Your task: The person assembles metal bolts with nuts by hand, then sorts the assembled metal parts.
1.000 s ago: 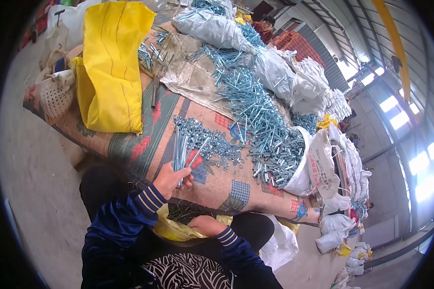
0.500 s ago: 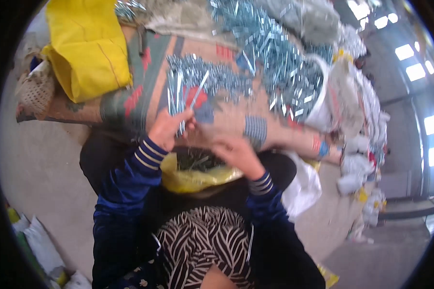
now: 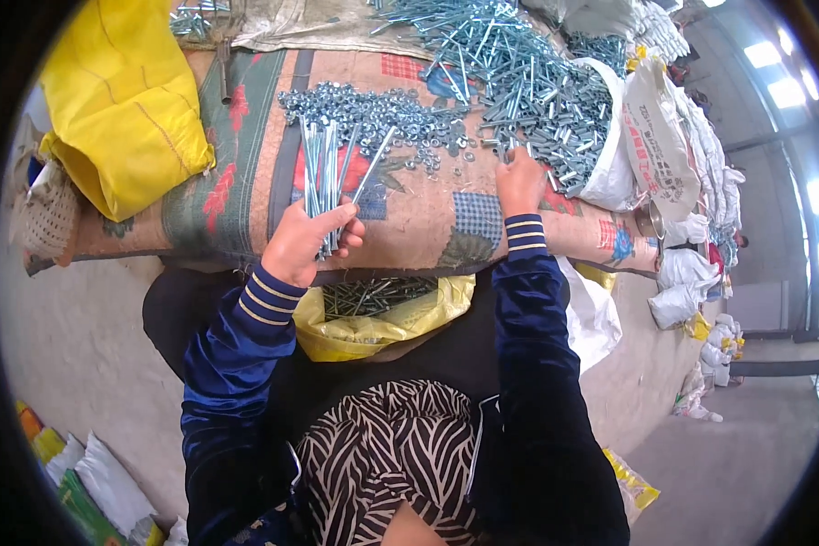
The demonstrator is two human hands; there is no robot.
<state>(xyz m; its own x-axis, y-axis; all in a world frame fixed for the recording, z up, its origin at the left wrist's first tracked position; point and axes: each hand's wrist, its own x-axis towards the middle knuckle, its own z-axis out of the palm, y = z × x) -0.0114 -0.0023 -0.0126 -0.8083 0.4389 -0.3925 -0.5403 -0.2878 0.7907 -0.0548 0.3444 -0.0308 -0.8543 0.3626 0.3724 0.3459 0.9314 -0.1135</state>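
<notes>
My left hand (image 3: 311, 238) is closed round a bundle of long thin metal rods (image 3: 323, 173), which stick up from the fist; one rod leans out to the right. Just beyond their tips a spread of small metal nuts (image 3: 373, 107) lies on the patterned cloth. At the edge of a pile of short metal tubes (image 3: 564, 118), my right hand (image 3: 521, 185) has its fingers drawn together; what they pinch, if anything, is too small to tell. Between my legs an open yellow bag (image 3: 409, 337) holds many darker metal rods (image 3: 369, 298).
The padded patterned cloth (image 3: 409, 232) spans the space before me. A yellow woven sack (image 3: 127, 109) stands at the left, beside a dark metal bar (image 3: 225, 71). Loose rods (image 3: 469, 36) heap at the back. A white sack (image 3: 610, 173) borders the tubes, with more sacks behind.
My right hand has moved from above the yellow bag, forward and right, to the tube pile. My left hand keeps its hold on the rods, almost in place.
</notes>
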